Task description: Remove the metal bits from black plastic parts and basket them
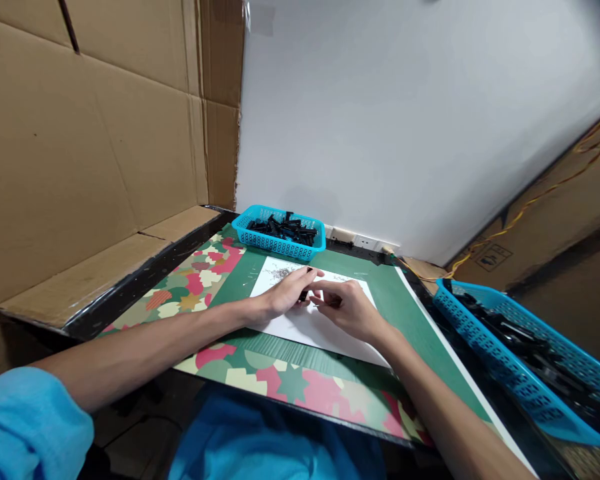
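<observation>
Over the table lies a green mat (420, 320) with a pink, cream and green patterned border, and a white sheet (330, 337) rests on it. Cardboard (130, 133) walls off the left side, a white wall (405, 133) rises at the far side, and a yellow cable (520, 217) trails at the right. At the far edge of the mat stands a blue basket (275, 247) heaped with black parts (285, 230); a longer blue tray (515, 381) at the right holds more dark pieces. Small dark bits (280, 273) lie scattered at the sheet's far left. Both forearms reach in from the near side, and above the sheet the left hand (285, 293) has its fingers closed around a small black piece (304, 294). The right hand (350, 305) bends in against it, fingers curled; I can't tell whether they grip anything
</observation>
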`<state>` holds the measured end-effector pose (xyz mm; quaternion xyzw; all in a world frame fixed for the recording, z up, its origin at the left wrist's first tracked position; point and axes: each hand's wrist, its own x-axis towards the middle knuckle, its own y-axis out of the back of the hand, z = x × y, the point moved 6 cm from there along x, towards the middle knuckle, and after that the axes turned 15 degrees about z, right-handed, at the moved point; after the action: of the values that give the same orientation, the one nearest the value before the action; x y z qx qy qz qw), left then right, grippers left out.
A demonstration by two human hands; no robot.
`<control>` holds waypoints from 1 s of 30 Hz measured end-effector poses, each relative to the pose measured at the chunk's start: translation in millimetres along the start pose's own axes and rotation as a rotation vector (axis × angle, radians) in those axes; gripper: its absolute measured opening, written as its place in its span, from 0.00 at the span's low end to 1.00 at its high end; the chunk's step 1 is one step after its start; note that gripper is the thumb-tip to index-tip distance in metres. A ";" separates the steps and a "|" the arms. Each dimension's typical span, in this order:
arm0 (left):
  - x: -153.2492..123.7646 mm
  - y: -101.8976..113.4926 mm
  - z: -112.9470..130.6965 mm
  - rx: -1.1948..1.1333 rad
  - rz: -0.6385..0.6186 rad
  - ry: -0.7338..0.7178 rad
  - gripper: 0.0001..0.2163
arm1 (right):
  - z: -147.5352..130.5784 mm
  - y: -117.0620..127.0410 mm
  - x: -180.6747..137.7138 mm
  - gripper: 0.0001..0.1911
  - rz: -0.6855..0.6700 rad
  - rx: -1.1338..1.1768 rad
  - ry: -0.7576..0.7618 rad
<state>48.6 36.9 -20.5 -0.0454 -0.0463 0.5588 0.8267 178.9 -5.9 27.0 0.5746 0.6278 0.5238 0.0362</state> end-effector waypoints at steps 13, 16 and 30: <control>-6.1 -8.5 6.0 0.116 -0.174 -0.067 0.33 | 2.8 7.5 -3.0 0.17 0.048 -0.143 0.183; -3.2 -0.3 16.9 0.220 -0.098 -0.219 0.32 | 9.7 9.8 -2.0 0.15 0.043 -0.123 0.114; -9.1 19.0 37.5 0.824 0.097 -0.702 0.11 | 42.3 6.7 -0.4 0.11 -0.032 -0.080 -0.130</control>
<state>22.9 36.4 14.1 0.4698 -0.0947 0.5497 0.6842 211.1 18.5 12.5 0.5955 0.6116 0.5096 0.1082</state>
